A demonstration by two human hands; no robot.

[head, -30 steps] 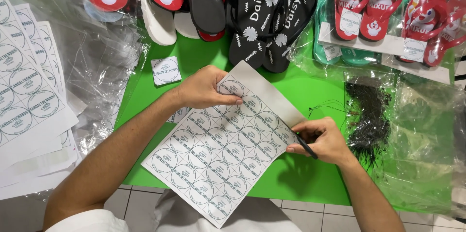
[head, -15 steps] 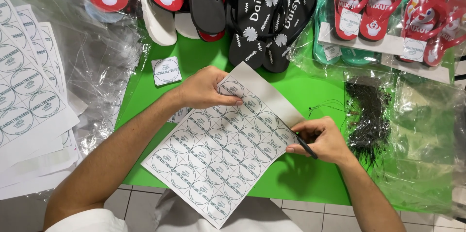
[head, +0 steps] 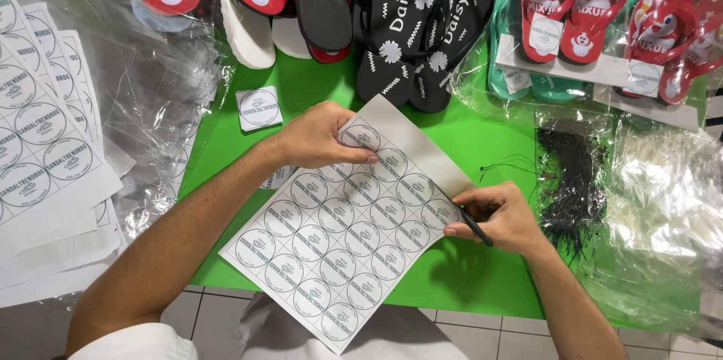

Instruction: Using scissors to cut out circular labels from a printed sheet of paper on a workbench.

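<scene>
nothing shifted since a second ago. sticker sheet (head: pixel 343 228) lying as before, tilted on the green table (head: pixel 482 141), near corner hanging over its front edge. left hand (head: pixel 320 136) still pressing flat on the sheet's upper part, fingers together. right hand (head: pixel 503 217) still pinched around a thin black tool (head: pixel 474 227) at the sheet's right edge. black flip-flops (head: pixel 422 21) just beyond.

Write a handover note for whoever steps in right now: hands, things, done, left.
Left hand: presses flat on the top of the sticker sheet, holding it on the green table.
Right hand: pinches a thin black tool at the sheet's right edge.
Done: one cut-out sticker lies on the table above the left hand.
Left: the sheet's round stickers all appear in place. Flip-flops lie at the far edge.
</scene>
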